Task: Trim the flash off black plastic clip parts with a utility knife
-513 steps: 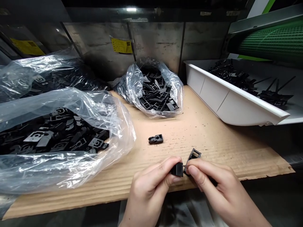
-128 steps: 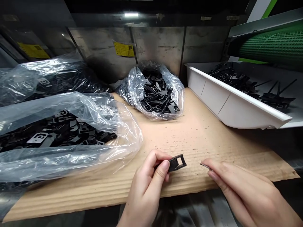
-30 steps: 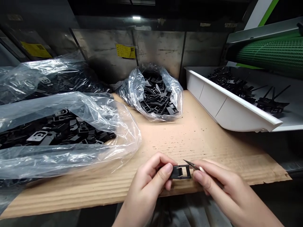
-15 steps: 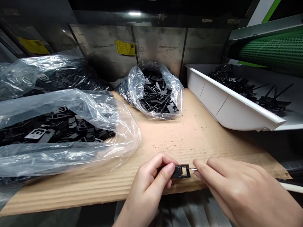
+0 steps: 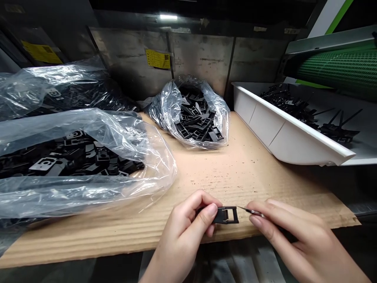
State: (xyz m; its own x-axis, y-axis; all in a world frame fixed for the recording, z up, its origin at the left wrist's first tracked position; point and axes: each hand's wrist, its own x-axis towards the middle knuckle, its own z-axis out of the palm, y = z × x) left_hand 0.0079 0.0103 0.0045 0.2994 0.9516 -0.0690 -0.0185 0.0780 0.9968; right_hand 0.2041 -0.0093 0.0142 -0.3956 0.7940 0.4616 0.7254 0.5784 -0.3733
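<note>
Head view: at left, note plastic bag (image 5: 73, 194) holding black pieces (image 5: 44, 164). See left hand (image 5: 185, 231), grip closed on black part (image 5: 225, 215) above near edge of surface (image 5: 235, 173). See pointed tool (image 5: 255, 213) pinched in right hand (image 5: 294, 234), tip near part's open end; cannot tell contact. Beware of tip skidding toward left hand, possibly through excess force or loose grip. Locate white tray (image 5: 294, 137) farther right.

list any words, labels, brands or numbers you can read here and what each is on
No text can be read.
Middle yellow label, on the back metal wall: fine print, too small to read.
Left yellow label, on the dark panel: too blurred to read.
</note>
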